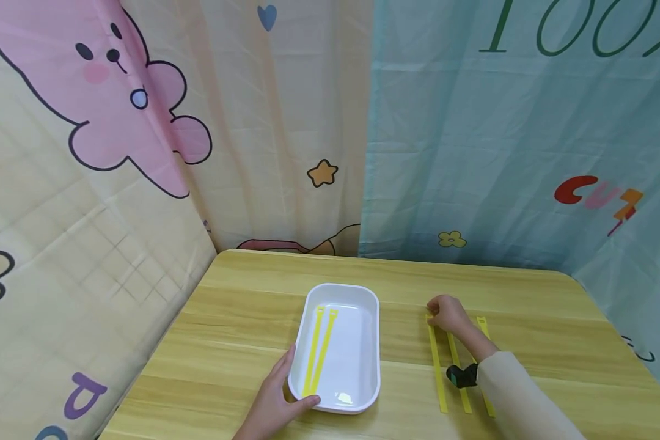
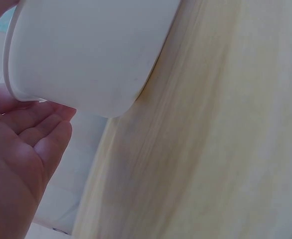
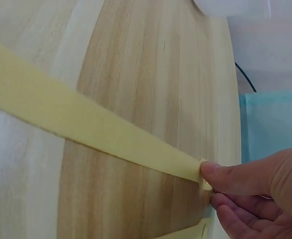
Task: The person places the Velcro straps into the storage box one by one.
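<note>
My left hand (image 1: 277,400) grips the near left corner of a white plastic tray (image 1: 376,348), thumb over the rim and fingers along the outer wall. Two yellow cable ties (image 1: 324,351) lie lengthwise inside the tray, towards its left side. To the right, my right hand (image 1: 452,318) pinches the slotted far end of the leftmost of three cable ties on the table. That held cable tie (image 3: 111,129) stretches away from thumb and fingertips in the right wrist view. Beside it are a second cable tie (image 1: 464,397) and a third (image 1: 484,327), both partly hidden by my right arm.
All of this is on a light wood-grain table (image 1: 242,293). A printed beige curtain (image 1: 286,122) and a blue curtain (image 1: 462,134) hang behind its far edge. A black wrist camera (image 1: 462,376) is strapped near my right sleeve.
</note>
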The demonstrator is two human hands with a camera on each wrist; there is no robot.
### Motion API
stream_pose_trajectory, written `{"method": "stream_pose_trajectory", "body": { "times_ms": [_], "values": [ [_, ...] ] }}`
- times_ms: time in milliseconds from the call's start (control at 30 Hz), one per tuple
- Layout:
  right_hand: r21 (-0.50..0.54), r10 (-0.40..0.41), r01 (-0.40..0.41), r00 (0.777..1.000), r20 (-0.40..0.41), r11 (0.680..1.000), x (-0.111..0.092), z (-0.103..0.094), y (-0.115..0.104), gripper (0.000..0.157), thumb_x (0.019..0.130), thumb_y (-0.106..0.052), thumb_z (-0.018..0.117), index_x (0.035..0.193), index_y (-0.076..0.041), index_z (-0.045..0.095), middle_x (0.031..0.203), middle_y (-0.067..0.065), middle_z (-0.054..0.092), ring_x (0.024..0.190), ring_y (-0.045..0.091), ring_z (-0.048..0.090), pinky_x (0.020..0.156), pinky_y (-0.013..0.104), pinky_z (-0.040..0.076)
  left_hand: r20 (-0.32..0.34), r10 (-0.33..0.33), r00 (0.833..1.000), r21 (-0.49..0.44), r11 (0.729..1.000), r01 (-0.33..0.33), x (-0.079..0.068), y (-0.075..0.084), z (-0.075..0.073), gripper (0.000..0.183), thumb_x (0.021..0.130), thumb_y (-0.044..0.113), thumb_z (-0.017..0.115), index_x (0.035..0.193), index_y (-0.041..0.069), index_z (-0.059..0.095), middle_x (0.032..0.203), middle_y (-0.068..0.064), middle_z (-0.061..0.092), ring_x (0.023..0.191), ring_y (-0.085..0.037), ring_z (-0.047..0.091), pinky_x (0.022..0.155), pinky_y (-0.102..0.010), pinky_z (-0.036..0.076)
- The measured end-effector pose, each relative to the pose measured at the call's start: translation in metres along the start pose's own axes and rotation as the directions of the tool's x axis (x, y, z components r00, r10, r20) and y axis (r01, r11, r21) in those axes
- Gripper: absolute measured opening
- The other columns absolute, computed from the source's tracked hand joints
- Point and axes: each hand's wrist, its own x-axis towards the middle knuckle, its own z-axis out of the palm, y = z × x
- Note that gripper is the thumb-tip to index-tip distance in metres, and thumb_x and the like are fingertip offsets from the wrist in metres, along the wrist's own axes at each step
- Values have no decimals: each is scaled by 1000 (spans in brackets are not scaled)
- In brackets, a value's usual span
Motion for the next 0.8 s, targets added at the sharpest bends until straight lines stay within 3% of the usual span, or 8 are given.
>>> {"method": "stream_pose_trajectory", "body": {
  "times_ms": [400, 800],
  "values": [
    [38, 4, -3, 1000, -30, 999, 0, 3, 4, 25, 70, 8, 73, 94, 11, 65, 84, 13, 64, 79, 28, 59, 71, 41, 52, 4, -7, 1000, 3, 1000, 7, 0, 3, -1, 99, 71, 41, 77, 143, -1, 24, 143, -25, 29, 126, -45, 29, 95, -64, 28],
    [63, -5, 5, 1000, -10, 998, 2, 4, 6, 21, 70, 10, 71, 91, 10, 66, 81, 10, 63, 75, 24, 58, 67, 37, 52, -6, -6, 1000, -5, 1000, 6, 0, 3, -1, 100, 70, 42, 78, 144, 1, 24, 143, -21, 31, 127, -42, 30, 96, -62, 27]
  ]
}}
